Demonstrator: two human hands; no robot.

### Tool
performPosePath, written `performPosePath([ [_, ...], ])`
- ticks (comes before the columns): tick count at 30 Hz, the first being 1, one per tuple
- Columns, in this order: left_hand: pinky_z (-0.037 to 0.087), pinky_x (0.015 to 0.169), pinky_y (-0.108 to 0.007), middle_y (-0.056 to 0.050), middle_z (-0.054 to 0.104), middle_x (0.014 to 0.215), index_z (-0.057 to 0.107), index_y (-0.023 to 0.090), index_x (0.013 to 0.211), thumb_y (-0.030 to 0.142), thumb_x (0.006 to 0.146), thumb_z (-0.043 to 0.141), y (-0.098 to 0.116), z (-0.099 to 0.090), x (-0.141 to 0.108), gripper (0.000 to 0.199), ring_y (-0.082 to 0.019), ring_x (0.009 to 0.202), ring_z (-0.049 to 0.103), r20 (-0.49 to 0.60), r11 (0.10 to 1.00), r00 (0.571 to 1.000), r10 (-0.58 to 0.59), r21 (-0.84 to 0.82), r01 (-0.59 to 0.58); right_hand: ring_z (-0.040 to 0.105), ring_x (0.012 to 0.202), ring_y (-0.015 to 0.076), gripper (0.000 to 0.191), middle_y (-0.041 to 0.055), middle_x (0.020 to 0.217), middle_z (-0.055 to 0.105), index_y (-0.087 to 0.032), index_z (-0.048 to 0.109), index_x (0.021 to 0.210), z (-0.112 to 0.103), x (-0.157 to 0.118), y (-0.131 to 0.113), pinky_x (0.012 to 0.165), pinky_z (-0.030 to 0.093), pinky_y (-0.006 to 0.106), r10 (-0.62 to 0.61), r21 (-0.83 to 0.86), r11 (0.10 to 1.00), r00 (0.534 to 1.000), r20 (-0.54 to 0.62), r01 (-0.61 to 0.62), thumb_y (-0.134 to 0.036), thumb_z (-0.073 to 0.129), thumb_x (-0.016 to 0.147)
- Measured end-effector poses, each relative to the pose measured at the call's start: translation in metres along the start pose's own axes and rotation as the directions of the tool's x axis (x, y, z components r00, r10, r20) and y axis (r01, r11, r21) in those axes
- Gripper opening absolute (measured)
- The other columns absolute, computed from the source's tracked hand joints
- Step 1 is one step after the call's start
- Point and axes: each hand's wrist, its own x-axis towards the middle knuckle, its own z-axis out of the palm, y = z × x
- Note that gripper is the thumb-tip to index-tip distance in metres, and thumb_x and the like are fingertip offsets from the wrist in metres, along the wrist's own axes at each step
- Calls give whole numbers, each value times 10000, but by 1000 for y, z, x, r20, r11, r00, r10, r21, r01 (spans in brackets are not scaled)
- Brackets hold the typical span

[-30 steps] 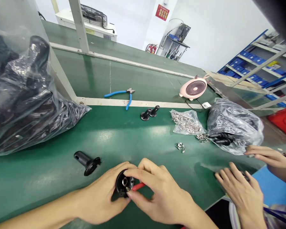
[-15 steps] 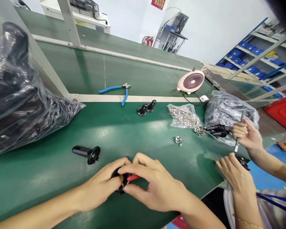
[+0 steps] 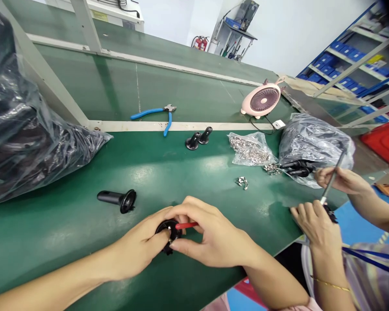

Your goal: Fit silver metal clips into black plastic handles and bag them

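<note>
My left hand (image 3: 138, 250) is closed around a black round-flanged plastic handle (image 3: 174, 234), its thumb pressed into the hollow round face. Small metal bits show inside that face. Over the same part, my right hand (image 3: 214, 237) is curled, thumb and fingertips at its right rim. A thin red-handled tool (image 3: 186, 225) sticks out between the right fingers; its tip is too small to make out. Left of my hands a similar black handle (image 3: 116, 198) lies on its side on the green table (image 3: 84, 233).
Blue-handled cutters (image 3: 158, 112), two black handles (image 3: 197, 139), a bag of metal parts (image 3: 251, 149), loose metal clips (image 3: 242, 182) and a pink fan (image 3: 262, 100) are beyond. Large plastic bags (image 3: 314, 142) flank both sides. At right, a co-worker's hands (image 3: 320, 229) hold a metal rod tool (image 3: 333, 177).
The black handle's round face now shows more openly between my hands, and my right fingers sit a little further right. The co-worker's rod tool tilts more. The whole view has shifted slightly.
</note>
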Motion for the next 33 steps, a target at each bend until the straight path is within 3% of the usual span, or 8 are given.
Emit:
performPosePath([
  [4, 409, 722, -253, 6, 511, 786, 507, 186, 871, 269, 861, 371, -2, -4, 2, 159, -154, 772, 476, 17, 998, 998, -62, 34, 61, 469, 719, 108, 138, 30, 824, 495, -171, 598, 967, -4, -2, -3, 621, 445, 236, -106, 104, 986, 973, -206, 130, -253, 528, 881],
  [7, 346, 638, -239, 20, 472, 753, 502, 188, 861, 274, 881, 369, -6, -5, 3, 160, -133, 703, 418, 29, 997, 996, -83, 7, 83, 491, 820, 157, 269, 53, 774, 544, -165, 604, 879, -6, -4, -5, 689, 452, 300, -230, 125, 947, 894, -385, 297, -265, 366, 956],
  [9, 324, 634, -240, 26, 463, 754, 502, 189, 856, 266, 887, 373, -7, -5, 4, 153, -128, 697, 403, 29, 997, 997, -75, -13, 75, 485, 782, 159, 265, 50, 742, 552, -164, 609, 893, -5, -4, -4, 664, 442, 308, -310, 62, 923, 830, -464, 379, -286, 381, 954],
  [12, 310, 629, -241, 37, 440, 725, 490, 193, 822, 252, 890, 370, -4, -4, 3, 150, -125, 682, 383, 41, 996, 996, -77, -51, 79, 473, 641, 120, 174, 30, 683, 542, -145, 608, 890, 2, -2, 1, 567, 414, 272, -403, 1, 881, 751, -523, 474, -216, 451, 919],
  [17, 306, 629, -239, 43, 472, 741, 493, 199, 795, 191, 863, 381, 0, -3, 2, 131, -124, 695, 392, 45, 992, 996, -81, -89, 84, 512, 584, 114, 144, 34, 640, 561, -119, 599, 851, 12, 2, 6, 519, 427, 255, -463, -38, 843, 687, -560, 537, -164, 470, 894],
  [20, 303, 628, -237, 48, 469, 743, 499, 204, 802, 191, 868, 382, -1, -3, 2, 135, -121, 700, 396, 39, 993, 996, -85, -81, 88, 511, 551, 108, 136, 43, 617, 581, -109, 597, 818, 12, 4, 5, 494, 427, 243, -477, -90, 844, 663, -577, 530, -159, 489, 884],
  [26, 289, 612, -241, 44, 430, 716, 480, 201, 786, 199, 858, 397, -4, -2, 1, 109, -122, 686, 381, 58, 984, 995, -85, -152, 93, 509, 496, 109, 123, 56, 575, 599, -113, 590, 770, 15, 5, 5, 449, 420, 236, -487, -152, 854, 661, -571, 498, -152, 525, 867],
  [33, 291, 636, -254, 28, 409, 780, 471, 214, 843, 268, 853, 399, -3, -7, -3, 90, -138, 731, 370, 102, 991, 993, -59, -118, 71, 505, 506, 109, 91, 56, 587, 610, -117, 591, 784, 15, 6, 8, 453, 420, 240, -491, -158, 849, 640, -590, 505, -131, 531, 852],
])
